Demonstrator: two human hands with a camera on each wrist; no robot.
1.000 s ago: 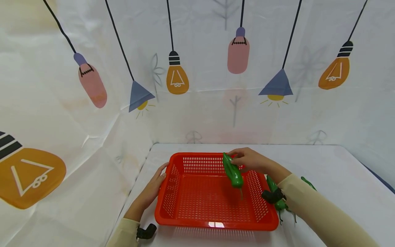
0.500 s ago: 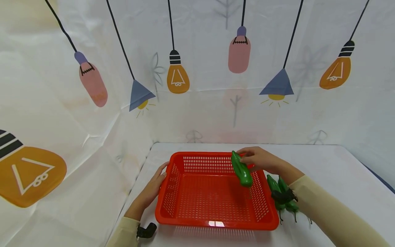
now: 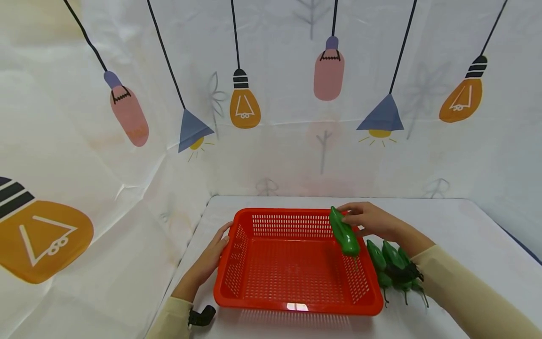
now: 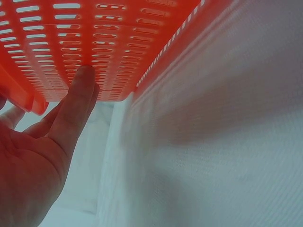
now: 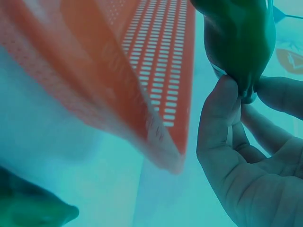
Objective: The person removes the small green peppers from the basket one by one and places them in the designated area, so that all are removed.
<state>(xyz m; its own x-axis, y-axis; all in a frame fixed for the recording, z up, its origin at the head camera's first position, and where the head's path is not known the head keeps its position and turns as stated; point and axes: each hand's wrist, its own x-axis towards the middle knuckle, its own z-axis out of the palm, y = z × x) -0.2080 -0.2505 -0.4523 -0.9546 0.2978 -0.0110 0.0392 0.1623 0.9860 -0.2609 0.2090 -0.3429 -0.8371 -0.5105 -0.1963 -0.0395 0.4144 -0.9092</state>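
Head view: a right hand (image 3: pixel 372 221) pinches a glossy green pepper (image 3: pixel 344 233) by its tip above the right wall of a perforated red plastic basket (image 3: pixel 292 301) on a white table (image 3: pixel 457 226); more peppers (image 3: pixel 395 263) lie just beside it. Left wrist view: the left hand (image 4: pixel 42 156) rests straight fingers against the slotted basket wall. Right wrist view: fingertips (image 5: pixel 222 101) grip the smooth pepper's end.

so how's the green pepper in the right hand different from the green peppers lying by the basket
The held green pepper is pinched by the right hand and hangs in the air above the red basket's right wall; the green peppers on the table lie flat outside that wall, untouched. The held one is single; the others are bunched together. All are glossy, green and long.
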